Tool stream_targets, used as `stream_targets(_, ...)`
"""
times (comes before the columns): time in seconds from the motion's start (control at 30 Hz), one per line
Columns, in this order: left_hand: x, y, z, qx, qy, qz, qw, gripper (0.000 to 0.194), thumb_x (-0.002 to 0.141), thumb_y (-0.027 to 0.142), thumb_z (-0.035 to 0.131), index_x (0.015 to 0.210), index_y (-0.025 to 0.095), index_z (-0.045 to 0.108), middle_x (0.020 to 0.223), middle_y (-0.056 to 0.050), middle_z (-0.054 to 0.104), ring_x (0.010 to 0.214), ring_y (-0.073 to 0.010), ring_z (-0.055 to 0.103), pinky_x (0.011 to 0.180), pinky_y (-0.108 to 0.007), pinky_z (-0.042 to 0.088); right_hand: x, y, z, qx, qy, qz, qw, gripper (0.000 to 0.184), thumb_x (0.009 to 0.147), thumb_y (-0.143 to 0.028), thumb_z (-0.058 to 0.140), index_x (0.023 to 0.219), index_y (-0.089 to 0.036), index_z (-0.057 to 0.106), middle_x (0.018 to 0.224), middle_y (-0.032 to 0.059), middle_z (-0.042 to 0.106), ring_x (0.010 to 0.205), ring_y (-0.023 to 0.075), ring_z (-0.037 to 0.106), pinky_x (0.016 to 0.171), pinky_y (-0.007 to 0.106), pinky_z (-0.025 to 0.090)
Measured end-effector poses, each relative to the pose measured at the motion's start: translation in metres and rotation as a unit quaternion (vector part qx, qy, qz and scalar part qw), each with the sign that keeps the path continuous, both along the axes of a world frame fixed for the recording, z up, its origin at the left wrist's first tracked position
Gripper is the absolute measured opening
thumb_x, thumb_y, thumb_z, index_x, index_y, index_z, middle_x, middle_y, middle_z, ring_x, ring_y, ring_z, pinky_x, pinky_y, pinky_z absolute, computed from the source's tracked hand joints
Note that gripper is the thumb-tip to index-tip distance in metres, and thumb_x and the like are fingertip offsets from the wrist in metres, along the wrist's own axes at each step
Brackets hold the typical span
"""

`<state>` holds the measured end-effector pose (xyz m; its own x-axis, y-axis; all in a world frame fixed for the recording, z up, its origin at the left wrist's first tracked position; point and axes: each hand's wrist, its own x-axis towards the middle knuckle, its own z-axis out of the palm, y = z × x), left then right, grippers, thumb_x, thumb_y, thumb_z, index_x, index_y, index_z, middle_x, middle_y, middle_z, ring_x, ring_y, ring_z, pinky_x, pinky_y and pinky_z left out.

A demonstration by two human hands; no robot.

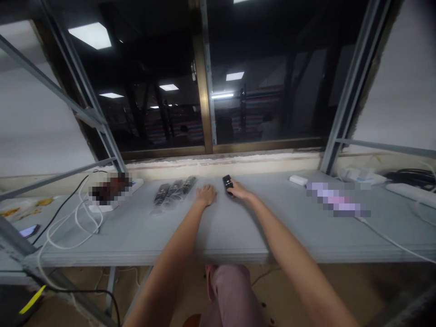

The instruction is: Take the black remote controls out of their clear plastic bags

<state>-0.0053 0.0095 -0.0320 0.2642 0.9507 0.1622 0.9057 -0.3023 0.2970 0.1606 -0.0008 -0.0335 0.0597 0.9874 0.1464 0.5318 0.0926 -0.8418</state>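
My right hand [238,189] is stretched far out over the grey table [218,231] and closed on a small black remote [227,183], which rests on the surface. My left hand [206,194] lies beside it on the tabletop, knuckles up with fingers curled under; nothing shows in it. Just left of that hand, several black remotes in clear bags [174,190] lie side by side.
A power strip with white cables [76,218] sits at the table's left, a phone [29,230] beyond it. A small white box [298,180], a blurred patch [337,200], cables and a white power strip [412,193] lie to the right. A dark window [211,81] stands behind, metal frame struts on both sides.
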Motion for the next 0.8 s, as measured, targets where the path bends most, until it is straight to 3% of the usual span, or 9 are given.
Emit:
stream_targets(0.17,0.004,0.001,-0.004,-0.025,-0.228,0.022,0.973,0.021,0.077,0.03,0.066,0.093,0.017,0.061,0.137,-0.017,0.047,0.135,-0.0324,0.03,0.108,-0.057,0.0,0.0,-0.006,0.006,0.013,-0.133,0.052,0.99,0.031,0.081,-0.017,0.052,0.111,-0.017,0.058,0.095,0.006,0.068,0.084,0.019,0.063,0.077,0.028,0.047)
stream_targets(0.27,0.004,0.004,-0.001,-0.04,-0.3,0.029,0.953,0.014,0.076,0.029,0.067,0.084,0.019,0.061,0.129,-0.013,0.056,0.132,-0.0306,0.036,0.11,-0.053,0.003,-0.002,-0.009,0.007,0.03,-0.197,0.054,0.978,0.031,0.084,-0.021,0.053,0.113,-0.017,0.06,0.112,0.0102,0.065,0.108,0.0236,0.057,0.093,0.03,0.039)
stream_targets(0.43,-0.003,0.011,0.008,-0.003,-0.253,0.048,0.966,0.014,0.085,0.024,0.052,0.09,0.021,0.065,0.111,-0.013,0.064,0.119,-0.0315,0.048,0.107,-0.052,0.02,-0.001,-0.014,0.009,0.03,-0.267,0.032,0.963,0.039,0.091,-0.035,0.047,0.125,-0.017,0.055,0.127,0.0134,0.058,0.12,0.0268,0.049,0.095,0.034,0.037)
stream_targets(0.53,-0.015,0.013,0.01,0.082,-0.208,0.12,0.967,0.028,0.084,0.013,0.044,0.101,0.022,0.064,0.121,-0.014,0.059,0.124,-0.0309,0.042,0.107,-0.055,0.018,0.002,-0.017,0.011,0.029,-0.295,0.016,0.955,0.04,0.093,-0.042,0.041,0.121,-0.019,0.058,0.122,0.0136,0.061,0.117,0.0284,0.051,0.093,0.038,0.038)
stream_targets(0.67,-0.034,0.013,0.005,0.148,-0.201,0.256,0.934,0.039,0.077,0.006,0.043,0.112,0.016,0.06,0.135,-0.021,0.045,0.134,-0.0363,0.025,0.104,-0.063,0.013,0.003,-0.02,0.014,0.039,-0.32,0.005,0.947,0.037,0.093,-0.044,0.041,0.117,-0.022,0.06,0.121,0.0118,0.062,0.116,0.0271,0.051,0.092,0.039,0.037)
stream_targets(0.8,-0.039,0.013,0.002,0.12,-0.232,0.255,0.931,0.037,0.075,0.009,0.048,0.109,0.015,0.061,0.134,-0.022,0.046,0.136,-0.0391,0.02,0.104,-0.066,0.009,0.004,-0.021,0.014,0.048,-0.328,0.002,0.944,0.031,0.092,-0.04,0.047,0.114,-0.023,0.06,0.121,0.0099,0.061,0.115,0.0261,0.051,0.091,0.038,0.038)
